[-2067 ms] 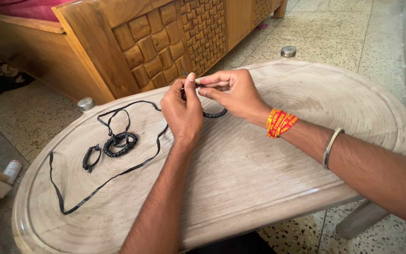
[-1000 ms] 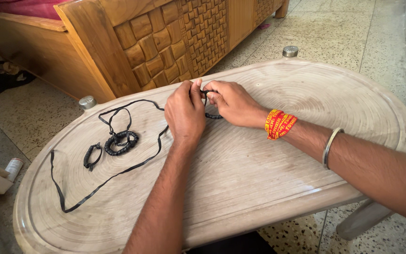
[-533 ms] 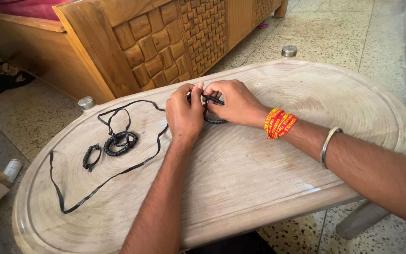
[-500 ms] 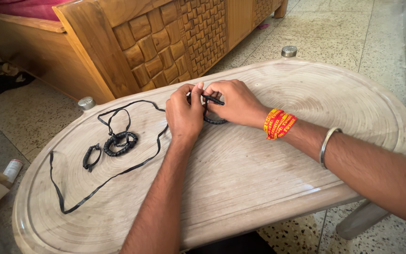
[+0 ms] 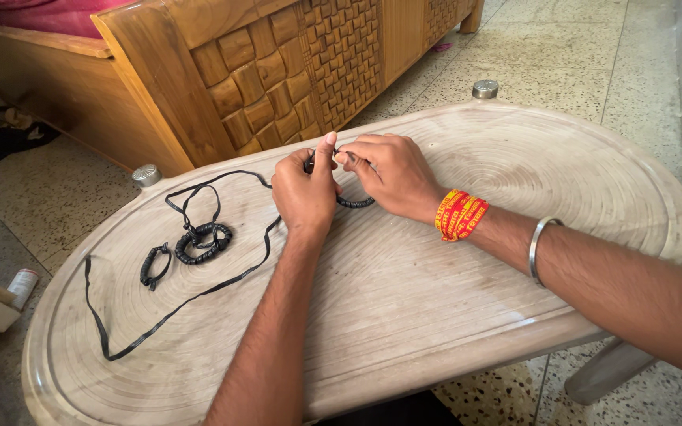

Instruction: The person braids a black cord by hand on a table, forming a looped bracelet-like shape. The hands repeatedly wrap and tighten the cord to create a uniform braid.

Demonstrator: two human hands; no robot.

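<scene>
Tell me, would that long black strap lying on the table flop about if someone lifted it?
Probably. The black strap lies in loose, wandering loops on the table, so it looks limp and would likely dangle. It is thin and flat, so probably light. Pushed, it would likely bunch up rather than slide as one piece.

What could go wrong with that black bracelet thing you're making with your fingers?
The left hand and right hand pinch the braided black band only by their fingertips, so it might slip and loosen. The long black cord trails in loops across the wooden table to the left hand; a tug could drag it into the finished braided ring and the smaller braided piece and tangle them. The cord's far loop lies near the table edge and might slide off.
</scene>
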